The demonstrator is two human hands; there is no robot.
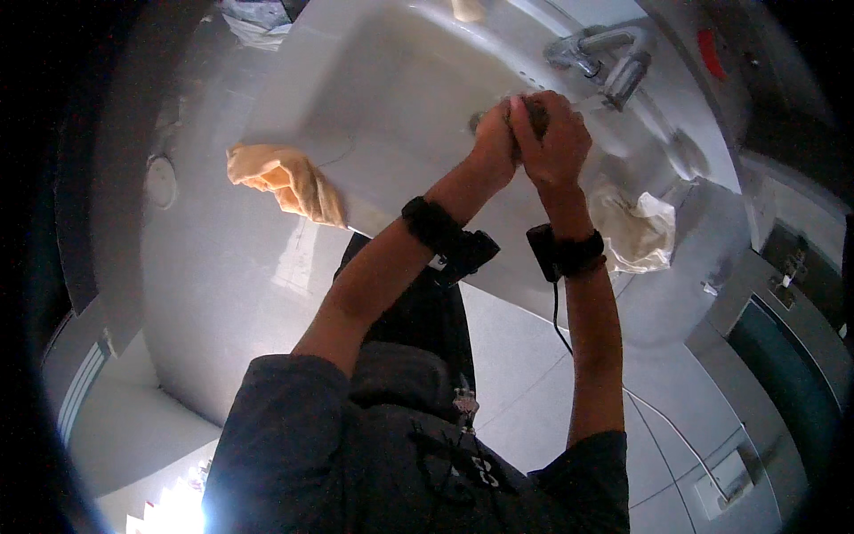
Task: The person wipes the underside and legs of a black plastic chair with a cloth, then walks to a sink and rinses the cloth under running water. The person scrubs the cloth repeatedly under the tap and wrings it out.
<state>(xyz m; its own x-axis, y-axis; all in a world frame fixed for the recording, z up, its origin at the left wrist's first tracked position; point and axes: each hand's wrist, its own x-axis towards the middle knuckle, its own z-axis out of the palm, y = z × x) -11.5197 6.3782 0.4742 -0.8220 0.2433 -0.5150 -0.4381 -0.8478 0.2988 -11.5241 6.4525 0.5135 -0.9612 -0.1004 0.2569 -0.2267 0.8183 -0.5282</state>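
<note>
White sink (382, 80), orange cloth (289, 181)

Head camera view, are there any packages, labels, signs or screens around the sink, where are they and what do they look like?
Red label: a small red oblong on the grey wall behind the tap, upper right; too blurred to show more.
No packages and no screens show.
Around the white sink are only cloths: a tan cloth draped on its near left rim, a white cloth on its right.
</note>
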